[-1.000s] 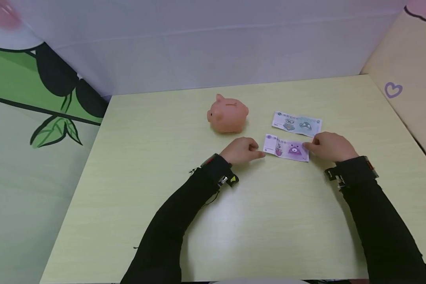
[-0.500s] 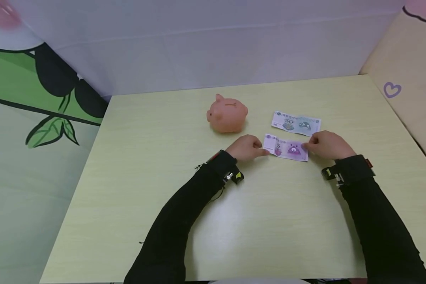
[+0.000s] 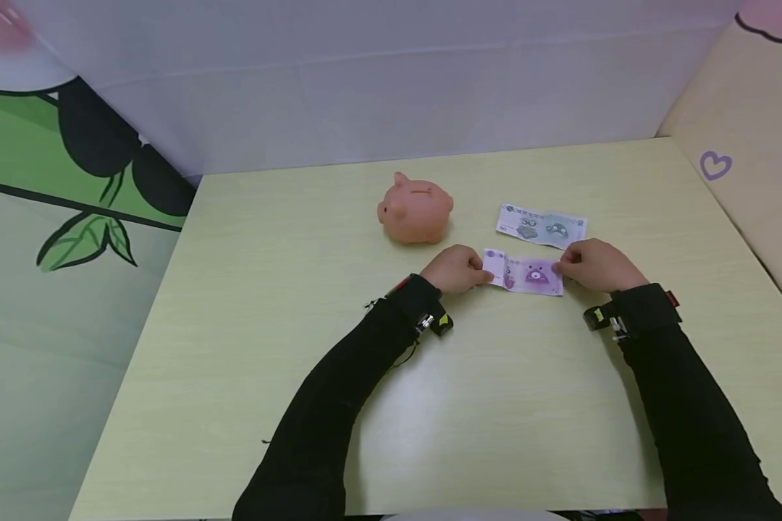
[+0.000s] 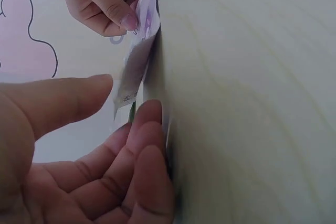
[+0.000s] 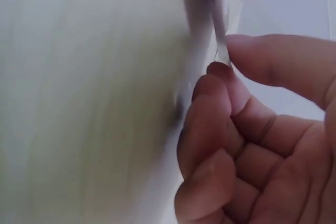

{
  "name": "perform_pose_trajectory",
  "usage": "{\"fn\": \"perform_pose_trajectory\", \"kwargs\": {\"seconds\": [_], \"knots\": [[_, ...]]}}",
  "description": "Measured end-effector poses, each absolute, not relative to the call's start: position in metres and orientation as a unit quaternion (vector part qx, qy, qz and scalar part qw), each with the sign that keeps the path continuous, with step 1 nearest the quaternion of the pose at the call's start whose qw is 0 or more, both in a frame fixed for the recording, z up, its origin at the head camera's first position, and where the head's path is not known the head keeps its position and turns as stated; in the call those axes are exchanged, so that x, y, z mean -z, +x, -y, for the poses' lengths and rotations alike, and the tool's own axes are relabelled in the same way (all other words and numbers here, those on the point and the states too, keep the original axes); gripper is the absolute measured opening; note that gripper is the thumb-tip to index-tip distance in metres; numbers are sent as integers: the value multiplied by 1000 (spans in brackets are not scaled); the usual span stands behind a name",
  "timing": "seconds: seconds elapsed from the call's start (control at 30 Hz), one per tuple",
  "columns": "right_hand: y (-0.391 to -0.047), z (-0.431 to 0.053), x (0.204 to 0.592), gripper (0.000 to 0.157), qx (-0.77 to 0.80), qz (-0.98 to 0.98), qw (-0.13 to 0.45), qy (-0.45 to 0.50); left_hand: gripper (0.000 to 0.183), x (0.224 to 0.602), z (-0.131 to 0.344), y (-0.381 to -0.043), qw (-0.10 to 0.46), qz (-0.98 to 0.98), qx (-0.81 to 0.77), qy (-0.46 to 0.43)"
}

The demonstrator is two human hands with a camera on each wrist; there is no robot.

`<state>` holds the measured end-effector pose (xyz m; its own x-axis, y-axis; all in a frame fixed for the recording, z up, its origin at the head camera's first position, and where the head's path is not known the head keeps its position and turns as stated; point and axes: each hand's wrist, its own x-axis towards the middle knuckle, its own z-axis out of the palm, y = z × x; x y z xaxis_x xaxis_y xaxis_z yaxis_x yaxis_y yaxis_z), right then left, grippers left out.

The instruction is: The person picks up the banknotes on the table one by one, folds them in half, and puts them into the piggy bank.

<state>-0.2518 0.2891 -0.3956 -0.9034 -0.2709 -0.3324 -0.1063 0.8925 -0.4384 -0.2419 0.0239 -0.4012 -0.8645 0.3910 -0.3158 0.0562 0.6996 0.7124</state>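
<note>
A purple play banknote [image 3: 533, 276] marked 5, with a cartoon animal, is slightly creased near its left end. My right hand [image 3: 601, 266] pinches its right end between thumb and forefinger; in the right wrist view the note's edge [image 5: 221, 40] sits between those fingertips. At the left end is my left hand [image 3: 455, 269]. The left wrist view shows a gap between its thumb and loosely bent fingers [image 4: 149, 174], with the raised note's near end between them, not visibly pinched. A green play banknote [image 3: 542, 226] marked 50 lies just behind, near my right hand.
A pink piggy bank [image 3: 415, 211] with a slot on top stands behind my left hand, facing left. The pale wooden table [image 3: 495, 405] meets a lilac backdrop [image 3: 391, 108] at the back. A cream panel [image 3: 749, 108] borders its right side.
My left hand has moved right to the purple banknote's left end, its thumb now overlapping that end in the head view. My right hand keeps its pinch, nearly still.
</note>
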Motion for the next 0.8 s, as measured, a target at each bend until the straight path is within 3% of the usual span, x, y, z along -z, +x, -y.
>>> {"fn": "perform_pose_trajectory", "kwargs": {"seconds": [0.8], "knots": [[-256, -275, 382, 23, 343, -922, 154, -93, 16, 397, 1, -231, 160, -850, -497, 70]]}}
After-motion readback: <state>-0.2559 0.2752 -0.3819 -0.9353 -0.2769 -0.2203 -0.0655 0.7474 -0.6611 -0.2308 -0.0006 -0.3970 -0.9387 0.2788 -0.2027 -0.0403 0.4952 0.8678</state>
